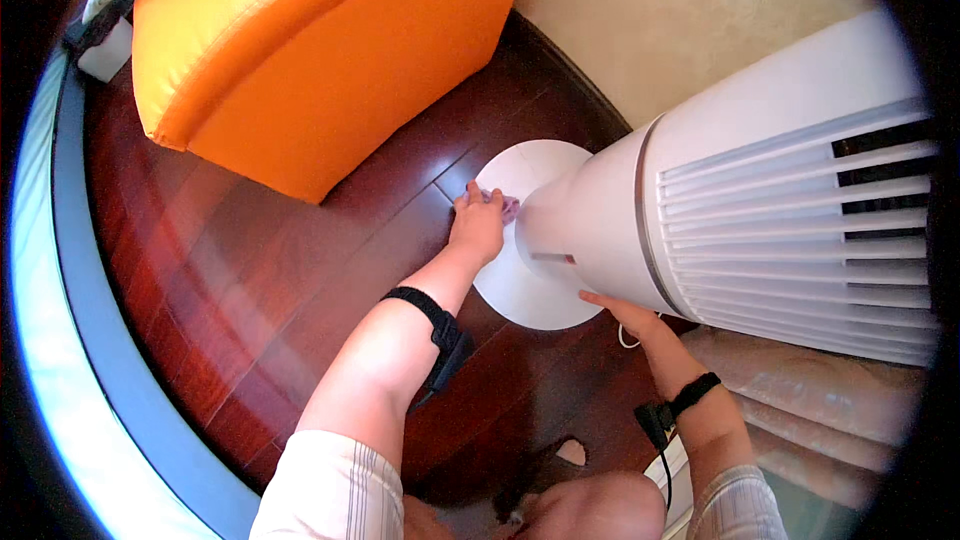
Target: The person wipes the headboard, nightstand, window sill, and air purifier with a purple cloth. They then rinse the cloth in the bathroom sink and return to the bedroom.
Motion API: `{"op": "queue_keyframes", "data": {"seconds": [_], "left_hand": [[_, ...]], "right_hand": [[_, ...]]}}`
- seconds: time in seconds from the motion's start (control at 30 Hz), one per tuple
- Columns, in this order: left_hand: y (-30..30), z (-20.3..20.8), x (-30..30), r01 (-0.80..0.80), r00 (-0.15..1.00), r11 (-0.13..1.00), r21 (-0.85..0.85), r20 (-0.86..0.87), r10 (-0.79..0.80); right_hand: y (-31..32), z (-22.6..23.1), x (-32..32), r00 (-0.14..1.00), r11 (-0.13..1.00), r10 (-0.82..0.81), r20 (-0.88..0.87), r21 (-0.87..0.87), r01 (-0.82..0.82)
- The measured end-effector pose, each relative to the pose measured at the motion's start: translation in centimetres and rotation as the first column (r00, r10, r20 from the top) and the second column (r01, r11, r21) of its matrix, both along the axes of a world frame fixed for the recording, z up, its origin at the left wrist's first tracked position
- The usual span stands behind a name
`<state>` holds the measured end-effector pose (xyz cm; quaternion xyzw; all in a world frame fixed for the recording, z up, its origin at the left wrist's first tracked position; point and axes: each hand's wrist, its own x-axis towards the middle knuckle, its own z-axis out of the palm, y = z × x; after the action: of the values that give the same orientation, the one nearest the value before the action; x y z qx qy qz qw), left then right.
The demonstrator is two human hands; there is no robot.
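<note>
A white tower fan stands on a round white base on the floor, its slatted grille toward the right. My left hand presses a crumpled pinkish-purple cloth onto the left part of the base, close to the foot of the column. Its fingers are closed over the cloth and cover most of it. My right hand is beside the base's near right edge, below the column. Its fingers are stretched out, with nothing visible in them; the fan hides part of that hand.
An orange padded piece of furniture stands at the upper left on dark red wood flooring. Behind the fan is a beige wall. A white cord loops by my right hand. Pale curtain fabric hangs at the lower right.
</note>
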<state>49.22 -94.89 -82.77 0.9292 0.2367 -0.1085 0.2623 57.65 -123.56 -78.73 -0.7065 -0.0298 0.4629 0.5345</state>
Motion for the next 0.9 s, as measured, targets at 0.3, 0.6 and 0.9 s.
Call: {"op": "queue_keyframes", "data": {"seconds": [0.3, 0.6, 0.9], "left_hand": [[2.0, 6.7, 2.0, -0.061, 0.722, 0.784, -0.618, 0.515, 0.462], [2.7, 20.6, 4.6, 0.411, 0.795, 0.912, 0.011, 0.485, -0.364], [1.2, 21.6, 2.6, 0.369, 0.858, 0.911, -0.185, 0.444, -0.258]], "right_hand": [[-1.7, 6.1, 0.8, 0.969, 1.0, -0.017, 0.246, 0.018, 0.013], [2.4, 20.6, -3.9, 0.891, 0.834, -0.432, -0.14, 0.314, 0.453], [3.7, 20.6, -3.4, 0.889, 0.84, -0.452, -0.068, 0.302, 0.45]]}}
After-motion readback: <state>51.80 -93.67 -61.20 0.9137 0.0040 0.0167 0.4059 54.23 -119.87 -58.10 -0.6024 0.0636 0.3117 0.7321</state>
